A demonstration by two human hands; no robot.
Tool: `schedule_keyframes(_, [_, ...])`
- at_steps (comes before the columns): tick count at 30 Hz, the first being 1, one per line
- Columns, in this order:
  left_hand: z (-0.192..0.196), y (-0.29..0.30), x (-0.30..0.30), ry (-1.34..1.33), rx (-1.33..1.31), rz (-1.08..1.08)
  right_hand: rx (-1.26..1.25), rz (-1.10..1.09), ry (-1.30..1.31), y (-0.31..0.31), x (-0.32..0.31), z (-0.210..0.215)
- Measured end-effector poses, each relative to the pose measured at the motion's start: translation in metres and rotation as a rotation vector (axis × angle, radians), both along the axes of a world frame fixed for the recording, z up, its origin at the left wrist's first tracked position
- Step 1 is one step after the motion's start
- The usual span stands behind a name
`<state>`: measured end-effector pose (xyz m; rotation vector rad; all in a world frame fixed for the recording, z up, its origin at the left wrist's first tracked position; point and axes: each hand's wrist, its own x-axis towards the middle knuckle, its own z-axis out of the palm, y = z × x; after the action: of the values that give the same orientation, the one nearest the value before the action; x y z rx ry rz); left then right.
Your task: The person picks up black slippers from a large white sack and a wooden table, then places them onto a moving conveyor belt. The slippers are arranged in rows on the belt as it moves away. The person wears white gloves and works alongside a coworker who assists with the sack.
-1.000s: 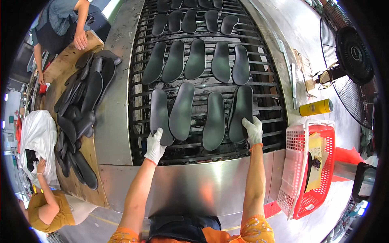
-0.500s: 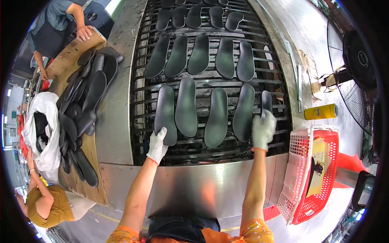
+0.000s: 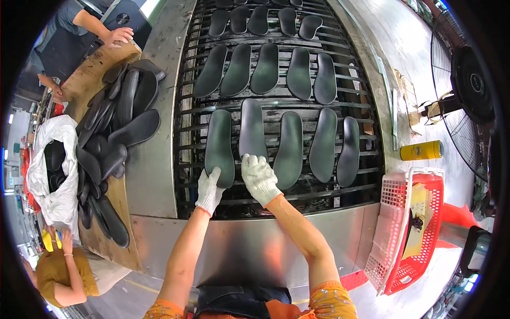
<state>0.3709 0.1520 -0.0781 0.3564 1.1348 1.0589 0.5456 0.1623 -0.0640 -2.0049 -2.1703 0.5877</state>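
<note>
Black shoe insoles lie in rows on a conveyor of dark metal bars (image 3: 191,178). My left hand (image 3: 210,190), in a white knit glove, grips the lower end of the leftmost front insole (image 3: 219,141), thumb on top. Beside it, my gloved right hand (image 3: 260,178) is closed on the lower end of the second insole (image 3: 252,125), which sits slightly higher than its neighbours. Three more front-row insoles lie to the right: a middle one (image 3: 289,149), another (image 3: 323,143) and a narrower end one (image 3: 348,151).
A heap of black insoles (image 3: 119,117) covers a wooden table (image 3: 119,212) at left, beside a white sack (image 3: 53,204). Two people are at that table. To my right stand red and white plastic baskets (image 3: 390,228), a yellow cylinder (image 3: 421,150) and a black fan (image 3: 473,80).
My right hand has moved left from the end insole to the second one. My left hand stays at the leftmost insole. One insole on the heap has shifted, and the far-left person's hand has lifted.
</note>
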Motion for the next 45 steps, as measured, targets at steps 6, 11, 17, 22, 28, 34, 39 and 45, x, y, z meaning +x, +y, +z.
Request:
schedule_keyframes(6, [-0.004,0.003,-0.003,0.006,0.016,-0.003,0.298,0.030,0.004,0.006,0.045,0.050])
schedule_keyframes(11, [0.005,0.009,-0.001,0.035,0.021,-0.066,0.160,-0.008,-0.304,0.056,0.116,0.007])
schedule_keyframes(17, [0.006,0.016,0.001,0.056,0.060,-0.097,0.320,-0.566,-0.328,0.116,0.168,0.019])
schedule_keyframes(22, [0.027,0.022,0.007,0.155,0.010,-0.094,0.391,-0.406,-0.138,0.058,0.121,0.012])
schedule_keyframes(28, [0.049,0.014,0.001,0.163,0.059,-0.124,0.289,0.017,-0.062,0.012,0.014,0.016])
schedule_keyframes(34, [0.037,-0.039,-0.051,0.177,0.007,-0.018,0.313,0.116,0.110,-0.032,-0.053,0.017])
schedule_keyframes(39, [0.044,-0.091,-0.117,0.306,-0.015,0.111,0.315,0.276,0.200,-0.054,-0.102,0.037])
schedule_keyframes(45, [0.050,-0.109,-0.229,0.711,-0.055,0.246,0.377,0.458,0.246,-0.033,-0.169,0.048])
